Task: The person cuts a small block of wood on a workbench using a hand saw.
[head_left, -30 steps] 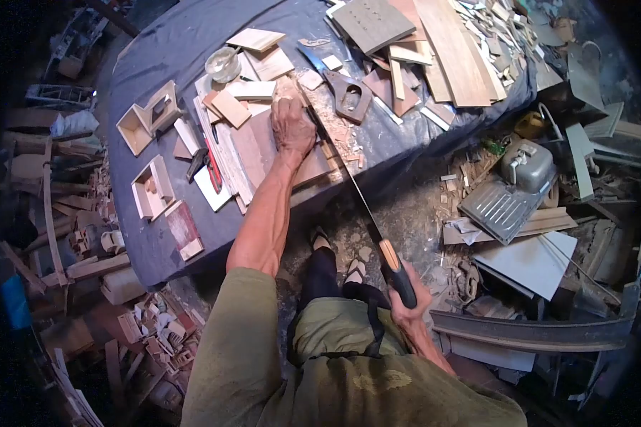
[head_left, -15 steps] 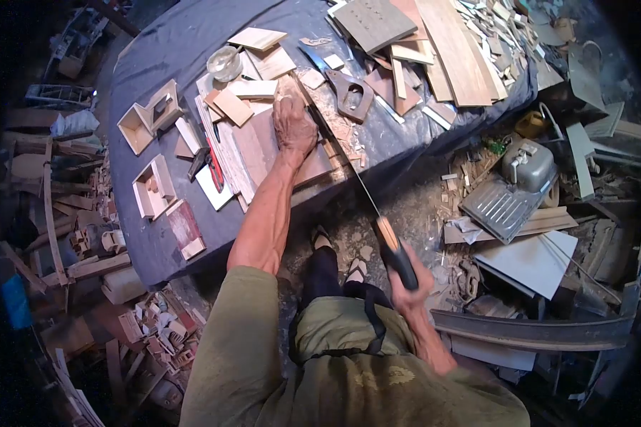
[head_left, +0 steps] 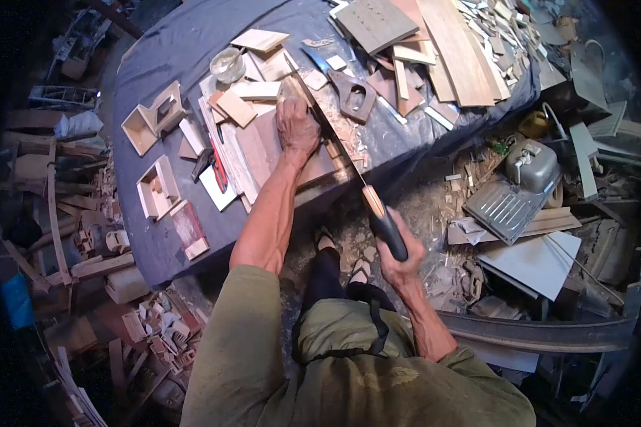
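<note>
My right hand (head_left: 402, 260) is wrapped around the black and light-wood handle of a handsaw (head_left: 384, 224), near my body and past the table's edge. The saw's long blade runs up and left over the table, close beside my left hand (head_left: 297, 130). That hand is closed, knuckles up, pressing on a piece of wood (head_left: 287, 89) that its fingers mostly cover. Beneath it lies a wide brown board (head_left: 260, 144). Sawdust (head_left: 347, 132) is scattered to the right of the blade. Another saw (head_left: 354, 98) with a dark wooden handle lies farther right.
Small open wooden boxes (head_left: 139, 132) and red-handled pliers (head_left: 219, 173) lie left on the dark-covered table (head_left: 221, 245). A glass jar (head_left: 227, 65) stands among wood pieces. Boards (head_left: 456, 53) and offcuts pile up at the back right. A metal sink (head_left: 502, 206) sits on the cluttered floor.
My right hand has pushed the handsaw forward and up toward the table, so its handle is nearer the edge. My left hand stays on the wood.
</note>
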{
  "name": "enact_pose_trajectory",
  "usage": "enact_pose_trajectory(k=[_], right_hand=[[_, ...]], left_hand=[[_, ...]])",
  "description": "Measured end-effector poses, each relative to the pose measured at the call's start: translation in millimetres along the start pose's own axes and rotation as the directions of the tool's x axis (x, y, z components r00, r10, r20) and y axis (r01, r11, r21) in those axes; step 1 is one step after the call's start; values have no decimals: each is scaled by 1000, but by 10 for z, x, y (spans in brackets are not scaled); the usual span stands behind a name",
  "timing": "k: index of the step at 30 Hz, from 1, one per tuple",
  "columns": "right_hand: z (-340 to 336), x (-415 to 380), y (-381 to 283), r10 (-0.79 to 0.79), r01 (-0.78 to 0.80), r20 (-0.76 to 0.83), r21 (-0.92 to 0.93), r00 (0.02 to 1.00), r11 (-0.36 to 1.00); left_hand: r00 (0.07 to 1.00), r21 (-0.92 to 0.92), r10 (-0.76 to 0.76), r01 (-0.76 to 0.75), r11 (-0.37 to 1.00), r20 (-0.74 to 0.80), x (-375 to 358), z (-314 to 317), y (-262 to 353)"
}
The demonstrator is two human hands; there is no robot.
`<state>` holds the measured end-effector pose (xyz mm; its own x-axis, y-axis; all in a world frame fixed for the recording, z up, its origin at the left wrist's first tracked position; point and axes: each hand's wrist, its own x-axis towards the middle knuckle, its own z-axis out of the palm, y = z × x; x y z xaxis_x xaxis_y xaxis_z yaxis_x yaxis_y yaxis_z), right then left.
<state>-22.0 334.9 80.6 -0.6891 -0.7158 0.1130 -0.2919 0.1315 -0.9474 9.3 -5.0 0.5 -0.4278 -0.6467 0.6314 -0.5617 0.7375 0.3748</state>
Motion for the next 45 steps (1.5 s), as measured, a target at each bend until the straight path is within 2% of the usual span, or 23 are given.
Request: enact_pose_trajectory(k=[1, 3, 6, 8, 11, 14, 17, 20, 21, 23, 26, 29, 30, 31, 33, 36, 37, 39, 42, 43, 45], right_hand=[[-82, -128, 91, 2, -2, -19, -8, 1000, 1000], [-326, -528, 108, -68, 66, -5, -186, 998, 980], [-410, -691, 53, -7, 7, -7, -104, 1000, 995], [-314, -413, 68, 50, -50, -2, -69, 999, 996], [-102, -61, -98, 145, -140, 89, -54, 985, 989], [-306, -584, 198, 35, -34, 16, -84, 999, 996], [-442, -799, 138, 19, -22, -30, -88, 999, 996], [-160, -196, -28, -80, 77, -37, -90, 996, 993], [-64, -4, -123, 7, -4, 46, -57, 999, 998], [-42, -72, -45, -10, 10, 14, 2, 1000, 1000], [-310, -569, 101, -163, 156, -30, -154, 986, 976], [-323, -639, 153, -83, 74, -68, -128, 994, 989], [-232, -396, -21, -111, 100, -75, -138, 991, 985], [-133, -285, 73, 79, -80, -22, -58, 997, 995], [6, 9, -97, 19, -19, -14, -16, 1000, 1000], [-241, -321, 25, 41, -38, 35, -89, 999, 995], [-314, -588, 189, -8, 4, -26, -130, 1000, 992], [-396, -722, 88, 3, -5, -43, -37, 999, 999], [-291, -456, 69, -60, 51, -63, -131, 996, 990], [-212, -314, 36, -60, 54, -58, -97, 997, 994], [-196, -229, -19, 48, -47, 18, -42, 999, 998]], left_hand=[[1000, -4, -9, 9, 1000, 15, -13, 11, 28], [999, -1, -31, 31, 1000, 27, 11, -8, 18], [999, -28, -24, 25, 999, 35, -58, -49, -3], [999, -25, -12, 13, 1000, 46, -5, -44, 19], [998, 18, 52, -51, 999, -36, -5, -18, 17], [998, 35, -52, 51, 998, 42, 25, -34, 55], [999, 23, -41, 41, 999, 35, -10, -14, 20], [1000, 6, 7, -7, 1000, 14, 10, -38, 62], [1000, 6, 22, -22, 1000, 10, -4, -63, 47], [1000, 17, 8, -8, 1000, 28, 34, -69, 35], [1000, 7, -17, 17, 1000, 7, 47, 39, -15], [999, 20, -33, 32, 999, 38, 8, -16, 36], [999, 16, -34, 33, 999, 27, 12, -7, 30], [999, 15, -34, 33, 999, 22, -4, -17, 25], [999, 25, -47, 46, 999, 28, -15, -53, 30], [999, 19, -43, 43, 999, 13, -34, -20, 82], [999, 26, -40, 40, 999, -14, 31, -10, 54], [999, 19, -49, 49, 999, 17, -8, -53, 48], [1000, 8, -11, 11, 1000, 18, 16, -26, 24], [1000, 6, -22, 22, 1000, 7, 50, -19, 32], [999, 3, -39, 39, 999, 8, 17, -45, 52]])
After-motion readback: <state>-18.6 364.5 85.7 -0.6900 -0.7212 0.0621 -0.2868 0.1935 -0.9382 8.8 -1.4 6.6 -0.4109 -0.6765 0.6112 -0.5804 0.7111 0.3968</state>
